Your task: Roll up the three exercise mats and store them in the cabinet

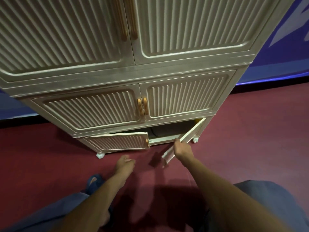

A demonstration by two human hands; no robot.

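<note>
Head view, looking down the front of a tall cream cabinet (128, 76) with ribbed door panels, standing on small white casters on a dark red floor (250, 131). The upper tier carries two large closed doors with long orange handles; the middle tier carries two smaller closed doors whose orange handles (142, 106) meet at the centre. In the bottom tier, the lower left door (117, 142) stands slightly ajar, while the lower right door (184, 139) is swung well outward. The right hand (182, 149) grips the free edge of that open door, fingers curled over its top edge. The left hand (124, 164) hovers just above the floor in front of the cabinet, fingers loosely spread and relaxed, touching nothing. Through the gap between the two lower doors a dark rounded object (154, 132) lies inside the bottom compartment; whether it is a rolled exercise mat cannot be told from this view. A blue slipper (94, 181) and blue trouser legs occupy the near foreground. Behind the cabinet, a blue wall (284, 52) meets the floor along a dark skirting strip
</note>
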